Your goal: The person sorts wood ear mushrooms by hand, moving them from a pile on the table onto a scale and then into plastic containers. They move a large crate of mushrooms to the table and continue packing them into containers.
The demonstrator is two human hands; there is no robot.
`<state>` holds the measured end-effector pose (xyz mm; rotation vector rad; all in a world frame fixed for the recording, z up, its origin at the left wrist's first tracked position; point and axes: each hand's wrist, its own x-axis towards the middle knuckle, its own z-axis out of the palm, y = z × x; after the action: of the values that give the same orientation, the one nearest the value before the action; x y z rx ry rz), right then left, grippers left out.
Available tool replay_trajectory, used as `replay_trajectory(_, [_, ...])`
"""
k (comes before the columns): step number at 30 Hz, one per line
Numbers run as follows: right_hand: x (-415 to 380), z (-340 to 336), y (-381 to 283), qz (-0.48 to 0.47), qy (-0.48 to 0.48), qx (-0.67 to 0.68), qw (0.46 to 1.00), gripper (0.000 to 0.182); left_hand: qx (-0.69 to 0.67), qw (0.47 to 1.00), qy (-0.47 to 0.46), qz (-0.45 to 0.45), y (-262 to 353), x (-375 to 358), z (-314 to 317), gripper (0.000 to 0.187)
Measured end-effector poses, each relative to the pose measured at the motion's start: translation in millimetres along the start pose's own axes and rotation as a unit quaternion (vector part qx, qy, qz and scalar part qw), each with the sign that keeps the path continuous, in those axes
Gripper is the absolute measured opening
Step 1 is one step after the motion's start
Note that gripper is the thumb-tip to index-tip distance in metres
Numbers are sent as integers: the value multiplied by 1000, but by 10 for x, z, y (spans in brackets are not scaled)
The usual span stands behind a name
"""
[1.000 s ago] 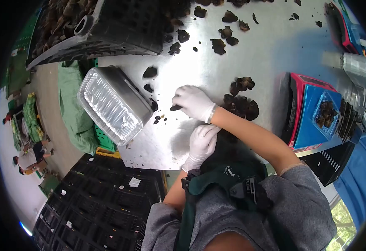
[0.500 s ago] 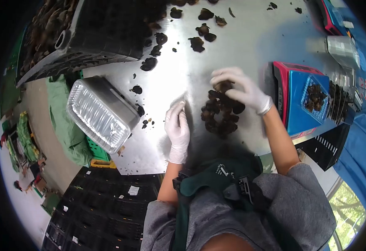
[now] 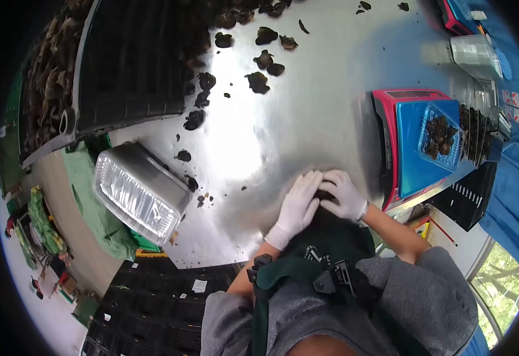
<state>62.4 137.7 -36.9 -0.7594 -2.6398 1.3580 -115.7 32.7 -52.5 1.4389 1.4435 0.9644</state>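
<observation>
Both gloved hands are together at the near edge of the metal table, close to the apron. My left hand and my right hand curve around a pile of dark brown mushroom-like pieces, which is mostly hidden beneath and between them. Fingertips of the two hands touch or nearly touch at the pile's far side. To the right, a clear tray holding similar pieces rests on the blue plate of a red scale.
A black crate of brown pieces stands at the upper left. Below it is a stack of clear trays. Loose dark pieces lie across the far table. More clear containers stand at the far right.
Both hands have moved toward the table's near edge and come together. The pile has shifted nearer to the body and is now largely covered. The view has shifted slightly.
</observation>
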Motion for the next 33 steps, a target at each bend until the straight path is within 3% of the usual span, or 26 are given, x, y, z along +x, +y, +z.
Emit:
replay_trajectory(4, [396, -518, -1, -76, 44, -68, 994, 32, -6, 1000, -4, -28, 108, 53, -151, 65])
replay_trajectory(6, [870, -724, 92, -27, 217, -36, 975, 21, 3, 999, -12, -36, 113, 139, -331, 63])
replay_trajectory(8, [1552, -904, 115, 34, 306, -33, 951, 18, 28, 999, 24, -34, 25, 259, -505, 60])
replay_trajectory(10, [2109, -922, 372, 17, 300, -7, 954, 23, 52, 995, 82, -37, -38, 432, -625, 52])
replay_trajectory(13, [2663, -698, 408, 20, 347, -168, 923, 37, 85, 985, 150, -12, -293, 679, -723, 43])
replay_trajectory(16, [2882, -853, 551, 14, 365, -168, 916, 51, 57, 957, 277, -65, -465, 862, -799, 39])
replay_trajectory(19, [3176, -1070, 531, -73, 265, -227, 934, 51, 97, 943, 306, -92, -441, 1161, -968, 36])
replay_trajectory(20, [3280, -1059, 557, -112, 212, -248, 939, 39, 109, 934, 327, -94, -470, 1254, -1003, 33])
replay_trajectory(21, [3347, -1125, 572, -103, 182, -202, 957, 35, 121, 924, 350, -91, -479, 1364, -1060, 30])
replay_trajectory(23, [3447, -1260, 601, -84, 124, -110, 983, 27, 7, 927, 334, -174, -419, 1459, -1176, 41])
replay_trajectory(24, [3365, -1316, 526, -109, 177, -56, 977, 22, 21, 926, 336, -174, -434, 1486, -1218, 45])
replay_trajectory(25, [3229, -1340, 475, -77, 164, -47, 982, 19, 35, 924, 337, -175, -454, 1503, -1247, 49])
replay_trajectory(28, [2785, -1140, 330, 16, 136, -55, 989, 17, 247, 904, 321, -135, -471, 1621, -1230, 55])
replay_trajectory(29, [2652, -911, 363, 44, 138, -82, 986, 19, 251, 904, 307, -158, -484, 1656, -1219, 56])
replay_trajectory(30, [2556, -750, 418, -16, 200, -89, 976, 20, 255, 904, 291, -179, -490, 1694, -1209, 56])
replay_trajectory(33, [2186, -757, 320, 49, 112, -49, 991, 24, 236, 903, 312, -180, -513, 1687, -1197, 46])
